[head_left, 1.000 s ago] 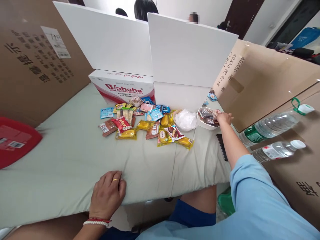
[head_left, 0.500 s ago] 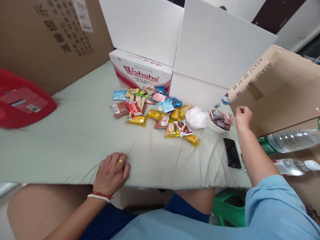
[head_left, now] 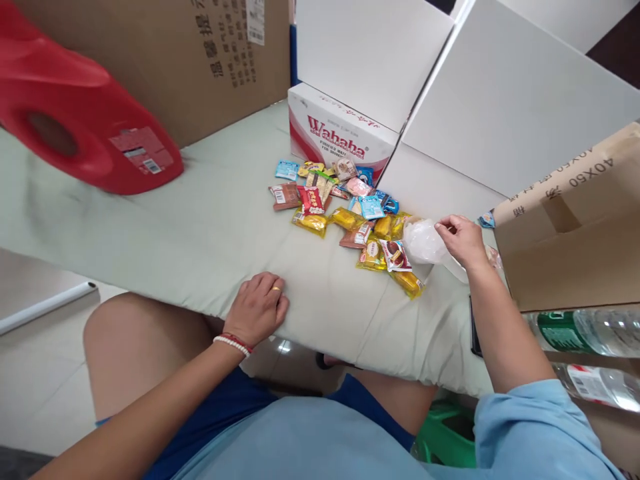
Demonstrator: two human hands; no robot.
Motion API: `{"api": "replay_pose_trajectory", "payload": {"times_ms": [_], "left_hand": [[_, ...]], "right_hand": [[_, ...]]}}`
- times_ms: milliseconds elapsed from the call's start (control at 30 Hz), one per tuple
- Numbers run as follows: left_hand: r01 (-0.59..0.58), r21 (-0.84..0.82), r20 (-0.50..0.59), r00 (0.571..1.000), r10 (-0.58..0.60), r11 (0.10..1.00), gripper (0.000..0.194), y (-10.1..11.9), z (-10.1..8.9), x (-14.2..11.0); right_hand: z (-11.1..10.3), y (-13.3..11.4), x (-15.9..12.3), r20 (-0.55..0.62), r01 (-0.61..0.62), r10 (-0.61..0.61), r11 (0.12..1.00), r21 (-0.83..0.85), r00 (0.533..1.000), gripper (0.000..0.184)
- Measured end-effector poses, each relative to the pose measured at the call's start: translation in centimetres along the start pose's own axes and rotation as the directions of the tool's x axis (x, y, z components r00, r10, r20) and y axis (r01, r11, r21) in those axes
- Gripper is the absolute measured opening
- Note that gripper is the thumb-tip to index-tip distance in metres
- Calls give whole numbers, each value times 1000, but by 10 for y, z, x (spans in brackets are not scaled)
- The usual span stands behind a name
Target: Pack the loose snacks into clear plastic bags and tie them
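My left hand lies palm down on the green cloth near its front edge, fingers loosely extended, holding nothing. My right hand hovers at the right edge of a crumpled white plastic bag, thumb and fingers bent with a small gap between them; nothing shows in its grasp. Beneath my right hand and wrist, a white bowl is mostly covered; a wrapped snack shows beyond the wrist. Left of the bag lies a pile of packets, including a red packet, a light-blue packet and a yellow-wrapped cake.
A Wahaba-labelled carton stands behind the packets. On the left is a large red jug. Cardboard rises at the right, with plastic bottles beside it. A black phone is partly hidden by my right forearm.
My right hand has moved left from beyond the bowl to the plastic bag, and its fist has loosened. My left hand stays on the cloth. The camera view has turned left.
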State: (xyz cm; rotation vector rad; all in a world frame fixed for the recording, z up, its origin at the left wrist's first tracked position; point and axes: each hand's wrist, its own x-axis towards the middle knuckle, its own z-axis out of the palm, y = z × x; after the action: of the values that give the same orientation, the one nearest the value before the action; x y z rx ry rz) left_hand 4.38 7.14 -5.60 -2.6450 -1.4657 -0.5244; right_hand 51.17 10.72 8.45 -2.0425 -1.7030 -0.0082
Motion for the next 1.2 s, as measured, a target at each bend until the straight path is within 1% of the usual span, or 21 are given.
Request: {"api": "replay_pose_trajectory", "payload": {"times_ms": [67,133,200,267,367,433,467,533,600,667,700,767,833,867,900,1000,1033,1067,1133,1167,1200], "left_hand": [[5,-12,21,1000,-5,1000,19,1,-2,1],[12,-35,47,999,-10,999,19,1,-3,1],[14,-55,60,998,-11,998,19,1,-3,1],[4,-58,43,999,-2,998,19,-1,-3,0],[-21,-38,-15,1000,20,999,18,-2,-1,-1],[-38,-31,-45,998,37,999,17,-3,0,-2],[-46,-31,-54,998,44,998,17,-3,0,-2],[-56,-37,-63,997,54,998,17,-4,1,-2],[-56,-42,-65,996,53,998,17,-5,1,-2],[-51,-46,-65,997,48,998,17,-5,1,-3],[-49,-46,-63,997,46,998,17,-5,1,-3],[-49,-46,-59,997,46,998,18,-4,1,-3],[-50,-46,-55,997,47,998,18,-4,1,-2],[-49,-46,-54,997,46,998,18,-3,0,-2],[-47,-47,-54,998,45,998,18,-3,0,-2],[-40,-51,-56,998,37,998,19,-3,1,-2],[-38,-52,-56,998,35,998,19,-3,1,-2],[-37,-54,-55,998,34,998,19,-3,1,-2],[-37,-55,-49,998,34,998,19,-3,1,-2],[-35,-56,-45,998,33,998,19,-2,1,-2],[-33,-56,-42,999,31,998,19,-2,1,-2]], "right_hand": [[8,-9,0,-22,-19,21,997,73,1000,27],[19,-23,3,-6,-14,15,995,99,1000,28],[30,-36,11,15,-6,5,998,70,1000,27],[37,-42,19,9,-12,12,999,-34,1000,24],[31,-30,26,-60,-67,56,978,-198,997,24],[19,-14,24,-93,-130,113,971,-199,989,27],[13,-6,20,-80,-154,142,973,-170,987,29],[5,9,9,19,-176,181,975,-136,983,30],[2,18,-4,135,-176,204,966,-189,970,31],[3,23,-17,154,-194,239,945,-263,959,26],[3,25,-22,126,-218,255,942,-256,959,22],[1,26,-32,26,-280,285,953,-119,958,18],[-7,26,-37,-106,-302,304,953,42,947,23],[-12,26,-39,-159,-300,308,951,71,938,25],[-18,25,-39,-180,-304,309,951,58,934,25],[-31,21,-38,-124,-330,323,943,-42,938,19],[-34,20,-37,-150,-322,314,946,-36,938,18],[-35,19,-36,-225,-297,288,955,-5,931,17],[-36,15,-36,-419,-212,232,973,96,878,17],[-35,13,-37,-475,-179,242,968,174,846,17],[-34,11,-38,-488,-164,288,945,281,824,17]]}}
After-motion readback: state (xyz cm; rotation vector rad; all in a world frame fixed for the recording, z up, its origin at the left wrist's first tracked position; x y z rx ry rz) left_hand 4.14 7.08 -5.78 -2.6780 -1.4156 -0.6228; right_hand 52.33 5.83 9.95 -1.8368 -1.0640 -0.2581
